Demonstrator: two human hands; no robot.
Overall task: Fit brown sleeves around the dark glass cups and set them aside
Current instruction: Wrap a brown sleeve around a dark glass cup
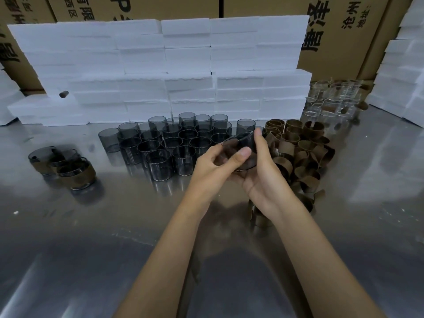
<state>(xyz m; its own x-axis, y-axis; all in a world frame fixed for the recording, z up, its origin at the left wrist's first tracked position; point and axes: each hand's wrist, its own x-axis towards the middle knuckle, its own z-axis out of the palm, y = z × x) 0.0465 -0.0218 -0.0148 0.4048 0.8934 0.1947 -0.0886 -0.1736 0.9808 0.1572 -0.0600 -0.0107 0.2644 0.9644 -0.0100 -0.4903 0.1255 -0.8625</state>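
Both of my hands hold one dark glass cup tilted above the metal table. My left hand grips its near side with the thumb across the front. My right hand wraps the cup from the right and below. Whether a sleeve is around it I cannot tell. Behind stands a cluster of several bare dark glass cups. A heap of curled brown sleeves lies to the right. At the left sit three sleeved cups.
White foam blocks are stacked in a wall at the back, with cardboard cartons behind. Clear glass cups stand at the back right. More foam is piled on the right. The reflective metal table spreads in front.
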